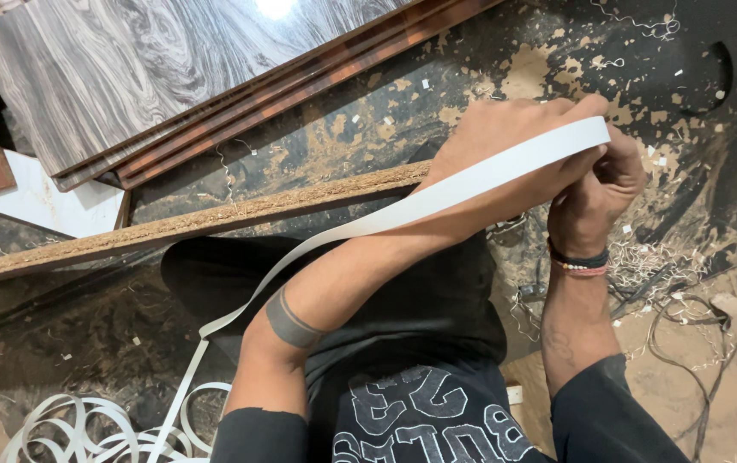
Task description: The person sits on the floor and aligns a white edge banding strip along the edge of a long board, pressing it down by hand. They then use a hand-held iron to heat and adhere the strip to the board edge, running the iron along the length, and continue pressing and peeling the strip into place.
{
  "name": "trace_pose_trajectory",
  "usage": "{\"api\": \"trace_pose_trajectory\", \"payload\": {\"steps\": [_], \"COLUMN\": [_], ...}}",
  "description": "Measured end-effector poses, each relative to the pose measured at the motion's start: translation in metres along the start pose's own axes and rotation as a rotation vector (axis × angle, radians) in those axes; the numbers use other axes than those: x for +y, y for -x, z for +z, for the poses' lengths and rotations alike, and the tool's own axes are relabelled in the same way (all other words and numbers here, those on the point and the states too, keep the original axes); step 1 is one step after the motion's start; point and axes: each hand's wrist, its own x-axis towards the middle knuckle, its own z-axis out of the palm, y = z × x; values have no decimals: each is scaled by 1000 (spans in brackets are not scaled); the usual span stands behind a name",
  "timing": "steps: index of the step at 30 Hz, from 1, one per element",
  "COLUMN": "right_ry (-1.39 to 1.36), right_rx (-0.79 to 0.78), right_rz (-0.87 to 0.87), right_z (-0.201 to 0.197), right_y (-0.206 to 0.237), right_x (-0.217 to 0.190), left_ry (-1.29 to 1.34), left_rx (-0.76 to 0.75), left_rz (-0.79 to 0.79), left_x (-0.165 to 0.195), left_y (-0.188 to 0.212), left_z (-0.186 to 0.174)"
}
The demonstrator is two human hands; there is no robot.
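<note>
A long white edge-banding strip (437, 195) runs from a loose coil on the floor at lower left up across my left forearm to both hands. My left hand (505, 146) pinches the strip near its free end, fingers closed on it. My right hand (600, 189), with beaded wristbands, grips the same end from just behind and to the right. A raw particle-board panel edge (197, 223) lies under my left forearm, running from the left side toward my hands.
A stack of grey wood-grain laminate boards (154, 77) lies at upper left, with a white offcut (51, 206) beside it. The dark floor (488, 51) is strewn with sawdust, shavings and cables (685, 326) at the right.
</note>
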Motion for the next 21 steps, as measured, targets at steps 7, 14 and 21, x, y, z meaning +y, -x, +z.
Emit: {"api": "trace_pose_trajectory", "payload": {"steps": [7,14,21], "right_ry": [-12,-23,-14], "right_rx": [17,-6,-53], "right_rz": [23,18,-44], "right_z": [5,8,10], "right_y": [-1,-1,-12], "right_x": [-3,-8,-17], "left_ry": [-13,-12,-55], "left_rx": [12,-2,13], "left_rz": [-21,-24,-28], "left_x": [2,3,7], "left_y": [0,0,-2], "left_z": [-2,-3,-10]}}
